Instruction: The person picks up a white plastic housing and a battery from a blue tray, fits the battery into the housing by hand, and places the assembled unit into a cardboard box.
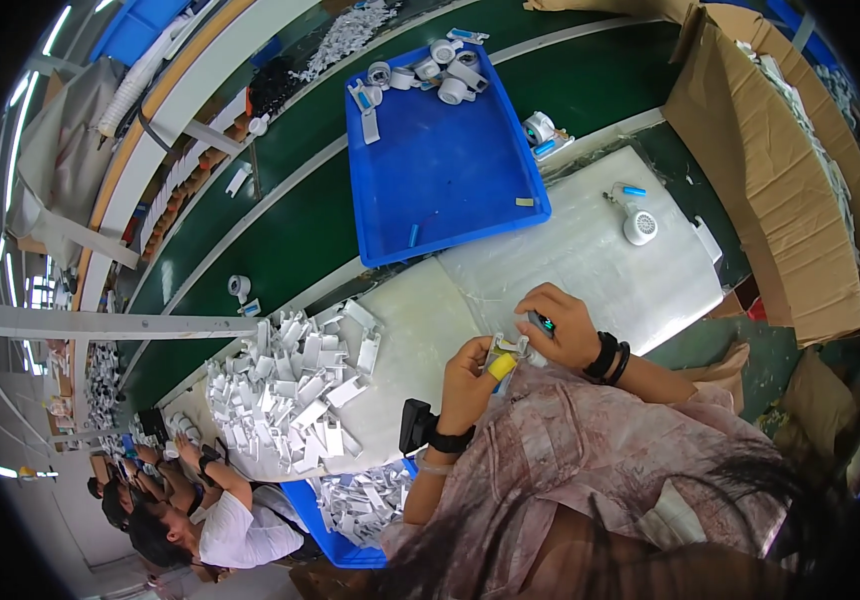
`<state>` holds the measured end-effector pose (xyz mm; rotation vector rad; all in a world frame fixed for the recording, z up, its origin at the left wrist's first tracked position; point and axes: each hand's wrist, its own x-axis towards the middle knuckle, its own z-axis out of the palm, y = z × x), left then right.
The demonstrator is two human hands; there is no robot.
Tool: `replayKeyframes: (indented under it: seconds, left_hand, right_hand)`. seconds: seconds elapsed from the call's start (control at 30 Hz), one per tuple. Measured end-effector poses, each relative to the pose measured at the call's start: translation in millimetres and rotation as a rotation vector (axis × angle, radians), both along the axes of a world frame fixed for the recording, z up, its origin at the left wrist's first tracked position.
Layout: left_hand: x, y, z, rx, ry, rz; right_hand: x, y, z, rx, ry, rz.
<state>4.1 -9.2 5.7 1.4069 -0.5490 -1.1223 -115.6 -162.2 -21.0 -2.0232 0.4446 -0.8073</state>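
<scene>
Patterned garment (590, 440): filling the near side, below both hands.
White part with a yellow piece (501, 366): sitting between the hands, at the near edge of the bench (415, 315).
Left hand (466, 386): pinching that part, thumb and fingers nearly closed.
Right hand (570, 332): curling around a grey unit with a lit display (542, 323), just beside the part.
Pale mat (570, 245): stretching beyond the hands, giving room toward a fan unit (640, 226) near its right edge.
Blue tray (440, 150): lying past the mat's far edge.
</scene>
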Motion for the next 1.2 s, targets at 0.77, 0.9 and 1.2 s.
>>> replayKeyframes:
  seconds: [0.77, 0.9, 1.2]
  left_hand:
    - [144.6, 16.5, -10.3, 0.195, -0.248, 0.368]
    - [225.4, 4.9, -38.9, 0.150, -0.417, 0.545]
    - [378.6, -3.1, -136.6, 0.063, -0.736, 0.848]
  right_hand:
    - [3.1, -119.4, -25.8, 0.092, 0.419, 0.020]
    - [25.1, -195.0, -54.1, -0.011, 0.357, -0.243]
    - [99.2, -279.3, -121.8, -0.145, 0.460, -0.324]
